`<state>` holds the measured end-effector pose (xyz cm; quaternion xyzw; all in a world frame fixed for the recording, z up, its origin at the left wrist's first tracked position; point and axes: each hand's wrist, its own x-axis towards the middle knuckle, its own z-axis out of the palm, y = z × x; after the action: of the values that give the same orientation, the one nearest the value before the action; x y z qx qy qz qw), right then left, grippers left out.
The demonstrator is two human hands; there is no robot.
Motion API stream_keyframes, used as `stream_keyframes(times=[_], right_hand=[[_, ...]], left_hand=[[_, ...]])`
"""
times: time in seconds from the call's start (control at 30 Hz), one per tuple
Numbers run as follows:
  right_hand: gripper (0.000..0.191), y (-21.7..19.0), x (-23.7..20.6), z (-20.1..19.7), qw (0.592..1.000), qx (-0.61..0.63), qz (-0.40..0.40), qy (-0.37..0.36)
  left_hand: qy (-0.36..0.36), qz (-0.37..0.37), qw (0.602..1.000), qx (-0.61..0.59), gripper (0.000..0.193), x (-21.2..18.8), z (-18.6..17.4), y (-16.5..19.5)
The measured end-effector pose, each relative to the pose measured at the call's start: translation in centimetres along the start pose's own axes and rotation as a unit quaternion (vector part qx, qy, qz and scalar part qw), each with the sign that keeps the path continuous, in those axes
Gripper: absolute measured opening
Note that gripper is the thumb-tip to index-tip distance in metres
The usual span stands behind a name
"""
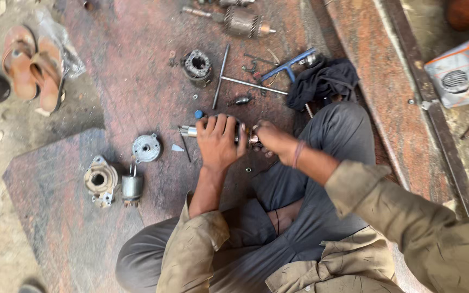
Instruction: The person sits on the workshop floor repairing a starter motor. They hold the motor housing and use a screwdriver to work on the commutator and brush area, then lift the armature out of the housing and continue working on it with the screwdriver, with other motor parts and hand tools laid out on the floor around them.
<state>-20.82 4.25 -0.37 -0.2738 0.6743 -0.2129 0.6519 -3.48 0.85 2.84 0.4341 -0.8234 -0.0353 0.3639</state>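
We sit cross-legged on a stone slab (137, 81), and both our hands meet on a motor armature (191, 131) lying just in front of our knees. Our left hand (219, 142) wraps over its body, fingers curled tight around it, so that only the shiny shaft end shows past the hand on the far side from our right hand. Our right hand (270, 140) grips the other end, closed on the coppery part (254, 141) there; exactly what the fingertips pinch we cannot tell.

Taking the armature as our mark: a small blue cap (198, 114) lies just above its shaft end. Further up sit a round housing (197, 66) and two long bolts (221, 82) crossing each other, with a small dark piece (242, 100) near them. A second armature (240, 20) lies at the top of the slab. Up and toward our right hand's side are a blue-handled tool (287, 67) and a dark cloth (321, 80). On the shaft side rest a round end cover (146, 148), a solenoid (132, 186) and a nose casting (100, 180). Well beyond these, off the slab, a pair of sandals (33, 65) lies on the ground.
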Motion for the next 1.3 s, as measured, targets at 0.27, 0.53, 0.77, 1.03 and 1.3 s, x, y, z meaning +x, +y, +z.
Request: stream_keyframes(times=[0.27,0.53,0.77,1.03,1.3], right_hand=[[0.018,1.6,-5.3,2.8,0.721,-0.399,-0.494,0.276],[0.017,1.2,-1.3,2.2,0.901,-0.279,-0.257,0.21],[0.023,-0.2,1.8,0.8,0.984,-0.12,-0.091,0.092],[0.019,1.7,-5.8,3.3,0.715,-0.384,-0.504,0.294],[0.018,3.2,-1.7,2.8,0.857,-0.256,-0.367,0.257]], left_hand=[[-0.049,-0.08,0.996,-0.011,0.02,0.7,0.6,-0.1],[-0.042,-0.066,0.997,0.013,0.019,0.6,0.5,0.0],[0.027,-0.03,0.999,0.019,0.015,-0.1,0.2,0.5],[-0.047,-0.12,0.991,-0.02,0.018,0.9,0.7,0.1],[-0.039,-0.109,0.993,-0.013,0.019,0.8,0.7,0.3]])
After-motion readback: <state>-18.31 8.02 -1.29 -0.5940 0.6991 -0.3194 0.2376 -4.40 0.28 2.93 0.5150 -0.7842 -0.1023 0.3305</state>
